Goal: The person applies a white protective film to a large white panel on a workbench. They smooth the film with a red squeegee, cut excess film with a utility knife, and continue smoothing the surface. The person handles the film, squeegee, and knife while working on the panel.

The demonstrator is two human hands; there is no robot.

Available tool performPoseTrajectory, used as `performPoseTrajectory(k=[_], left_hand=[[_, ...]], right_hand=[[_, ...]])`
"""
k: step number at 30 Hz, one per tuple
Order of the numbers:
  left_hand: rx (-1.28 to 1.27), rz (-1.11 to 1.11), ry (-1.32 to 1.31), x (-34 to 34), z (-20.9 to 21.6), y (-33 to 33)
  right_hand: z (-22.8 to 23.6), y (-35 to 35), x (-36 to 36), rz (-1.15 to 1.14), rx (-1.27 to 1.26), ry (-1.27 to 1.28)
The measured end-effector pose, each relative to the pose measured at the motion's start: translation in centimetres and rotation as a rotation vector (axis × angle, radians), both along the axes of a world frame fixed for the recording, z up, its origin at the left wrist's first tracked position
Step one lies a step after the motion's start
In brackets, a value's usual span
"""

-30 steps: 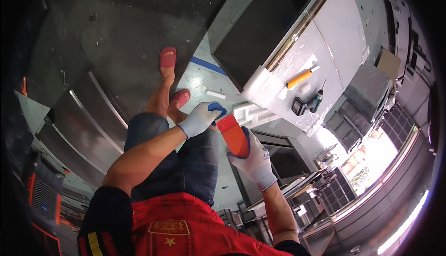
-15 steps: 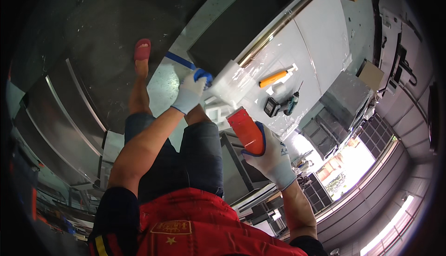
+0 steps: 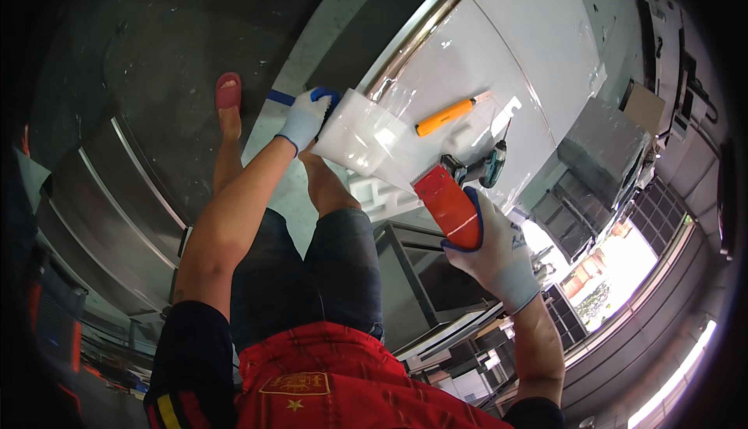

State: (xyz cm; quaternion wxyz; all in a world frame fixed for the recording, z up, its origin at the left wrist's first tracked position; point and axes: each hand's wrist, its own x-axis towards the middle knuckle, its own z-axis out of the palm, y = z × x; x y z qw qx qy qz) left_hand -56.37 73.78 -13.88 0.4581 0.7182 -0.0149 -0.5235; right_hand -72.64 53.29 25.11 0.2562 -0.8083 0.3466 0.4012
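Note:
My left hand [image 3: 304, 120], in a white glove with blue fingertips, pinches the corner of a clear plastic film [image 3: 362, 139] that lifts off a white panel [image 3: 499, 47]. My right hand [image 3: 495, 254], gloved the same way, grips a flat red tool [image 3: 446, 205] whose upper end meets the lower edge of the film. An orange utility knife [image 3: 444, 117] lies on the panel just beyond the film. A dark cordless drill [image 3: 485, 167] lies beside it, close to the red tool.
My bare legs and a red slipper [image 3: 227, 91] stand on a grey floor beside a blue tape strip [image 3: 279, 98]. Shiny metal sheets [image 3: 132, 195] lie at the left. A dark metal frame [image 3: 405, 273] sits below the panel. Machines and a cardboard box [image 3: 643, 105] stand at the right.
Both hands have spread apart. My left hand moved up to the panel's edge with the film, and my right hand carried the red tool to the right. The view swung toward the panel.

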Motion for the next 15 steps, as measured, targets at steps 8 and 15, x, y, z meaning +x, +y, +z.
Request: performPoseTrajectory(k=[8,15], left_hand=[[-0.141,-0.065,0.436,0.9,-2.6,-1.8],[0.014,0.032,0.078,1.0,2.4,0.2]], right_hand=[[-6.0,-3.8,-0.3,0.063,0.035,0.142],[-7.9,-3.6,-2.0,0.049,0.03,0.13]])
